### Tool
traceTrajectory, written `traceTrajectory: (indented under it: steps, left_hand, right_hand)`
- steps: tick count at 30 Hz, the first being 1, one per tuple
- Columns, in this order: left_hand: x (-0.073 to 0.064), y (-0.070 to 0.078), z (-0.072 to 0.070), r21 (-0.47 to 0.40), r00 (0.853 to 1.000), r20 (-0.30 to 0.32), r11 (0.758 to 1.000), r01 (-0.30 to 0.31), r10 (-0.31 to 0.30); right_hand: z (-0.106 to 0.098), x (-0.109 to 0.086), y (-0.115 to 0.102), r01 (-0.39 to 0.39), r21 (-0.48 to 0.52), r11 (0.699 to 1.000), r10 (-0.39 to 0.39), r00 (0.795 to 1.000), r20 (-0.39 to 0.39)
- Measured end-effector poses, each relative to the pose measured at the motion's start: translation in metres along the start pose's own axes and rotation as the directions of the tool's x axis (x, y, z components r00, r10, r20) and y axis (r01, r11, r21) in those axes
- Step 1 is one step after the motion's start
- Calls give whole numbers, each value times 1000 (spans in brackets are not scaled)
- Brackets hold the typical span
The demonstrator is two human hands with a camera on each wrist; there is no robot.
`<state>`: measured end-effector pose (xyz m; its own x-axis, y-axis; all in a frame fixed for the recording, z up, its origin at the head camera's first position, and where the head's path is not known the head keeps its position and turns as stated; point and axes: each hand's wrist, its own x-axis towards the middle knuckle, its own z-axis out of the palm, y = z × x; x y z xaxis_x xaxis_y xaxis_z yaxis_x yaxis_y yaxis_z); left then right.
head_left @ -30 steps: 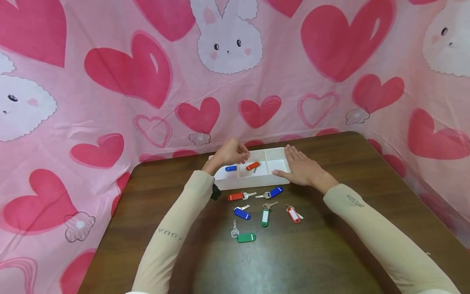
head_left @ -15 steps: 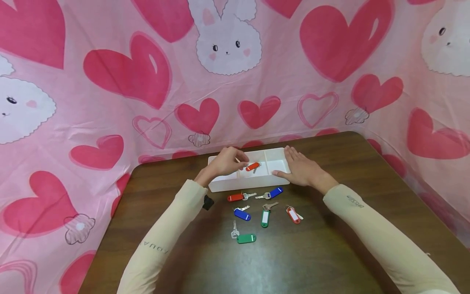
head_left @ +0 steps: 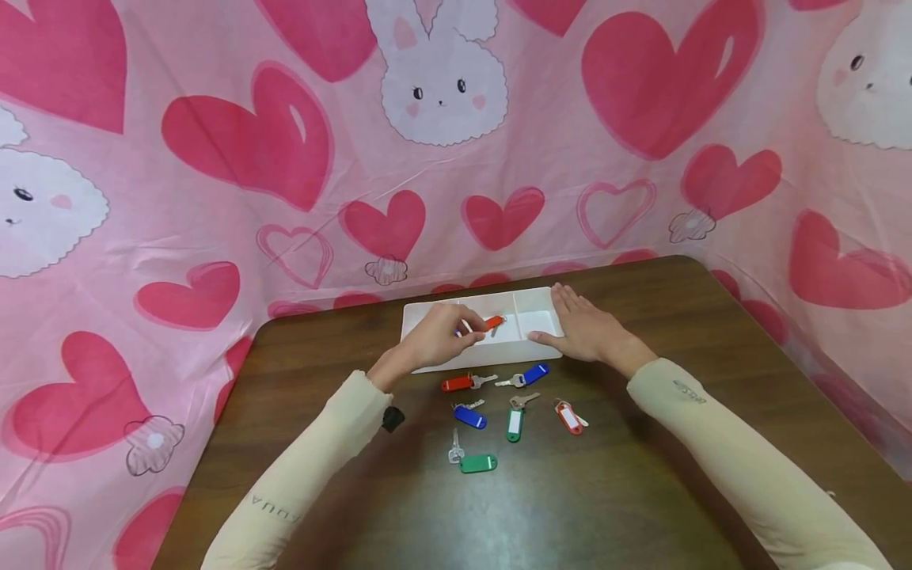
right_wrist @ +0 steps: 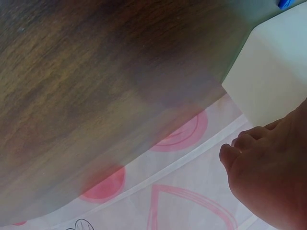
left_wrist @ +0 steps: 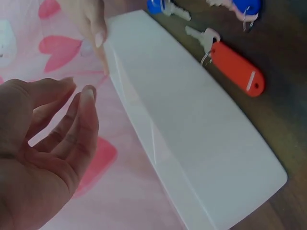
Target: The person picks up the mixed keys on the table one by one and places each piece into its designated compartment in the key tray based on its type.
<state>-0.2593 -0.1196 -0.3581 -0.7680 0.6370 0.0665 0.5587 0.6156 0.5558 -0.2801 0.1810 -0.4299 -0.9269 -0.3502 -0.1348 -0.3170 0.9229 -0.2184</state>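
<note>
A white divided tray [head_left: 527, 348] sits near the table's back edge. My left hand [head_left: 443, 332] hovers over its left part, fingers loosely bent; the left wrist view shows a gap between thumb and fingertips [left_wrist: 88, 96] and nothing held. Beyond those fingertips lies a red key tag [head_left: 494, 322] with its key, in the middle compartment. Most of a blue tag in the left compartment is hidden behind the left hand. My right hand [head_left: 587, 323] rests on the tray's right end, its fingers extended along the end wall and the thumb at the front corner.
In front of the tray, tagged keys lie on the brown table [head_left: 570, 499]: red tags [head_left: 457, 383] [head_left: 569, 417], blue tags [head_left: 536, 374] [head_left: 470, 416] and green tags [head_left: 514, 424] [head_left: 478, 463]. A pink heart-patterned cloth [head_left: 442, 174] hangs behind and beside the table.
My left hand has come down and toward me, from over the tray's back to its front side, now covering most of the blue tag. The right hand stays put.
</note>
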Motion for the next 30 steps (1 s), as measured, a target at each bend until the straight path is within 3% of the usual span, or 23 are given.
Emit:
traceTrajectory:
  steps: [10, 17, 25, 30]
  left_hand:
    - [-24, 4, 19, -28, 997, 14, 997, -76, 76]
    - [-41, 6, 31, -51, 997, 34, 996, -74, 76]
    - [-59, 9, 51, 16, 983, 33, 983, -181, 180]
    - [-76, 11, 63, 62, 980, 34, 978, -198, 196]
  right_hand:
    - [3, 1, 2, -10, -10, 1000, 10, 1000, -5]
    - [4, 2, 4, -3, -26, 1000, 2, 1000, -8]
    - [7, 0, 5, -2, -33, 999, 1, 1000, -25]
    - [7, 0, 3, 6, -23, 1000, -7, 999, -37]
